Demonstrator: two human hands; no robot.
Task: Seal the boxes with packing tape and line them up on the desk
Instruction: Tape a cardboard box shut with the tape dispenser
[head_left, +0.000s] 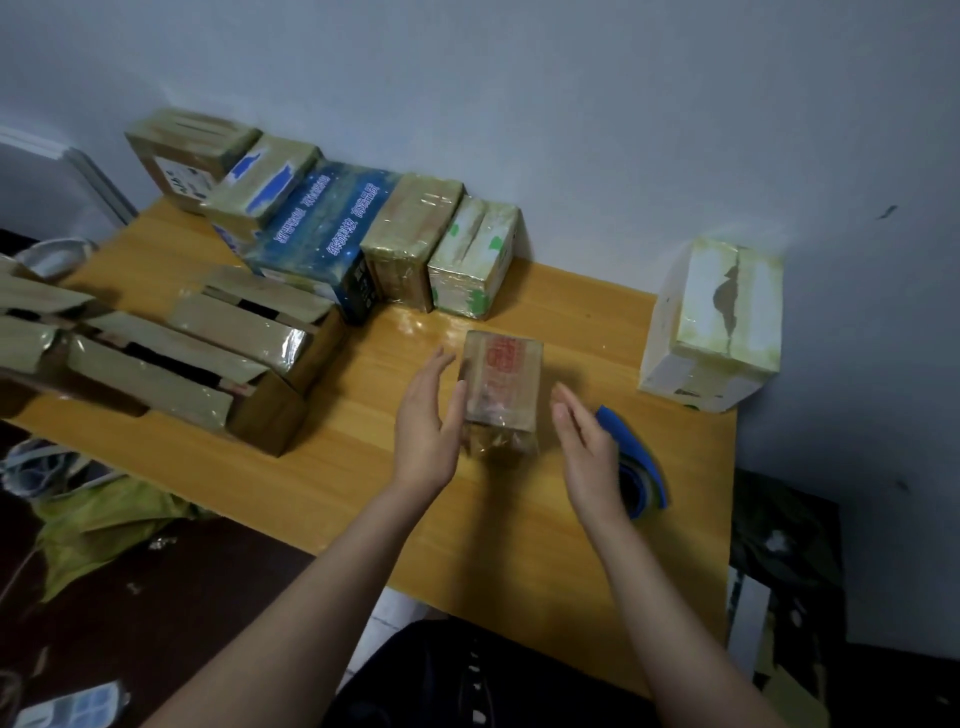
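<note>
A small brown box with red print (501, 387) stands on the wooden desk (363, 467), wrapped in clear tape. My left hand (428, 421) is flat against its left side, thumb touching the box, fingers apart. My right hand (584, 441) hovers just right of it, open, apart from the box. Behind that hand lies a blue tape dispenser (636, 462), partly hidden. A row of taped boxes lines the wall: a brown one (182, 150), one with blue patches (260, 192), a dark blue printed one (322, 234), another brown (410, 234), and a green-marked white one (475, 260).
A white taped box (719, 322) stands alone at the desk's far right edge. Several larger brown boxes with loose flaps (208, 353) fill the desk's left side. A yellow-green bag (98, 525) and clutter lie on the floor to the left. The grey wall is close behind.
</note>
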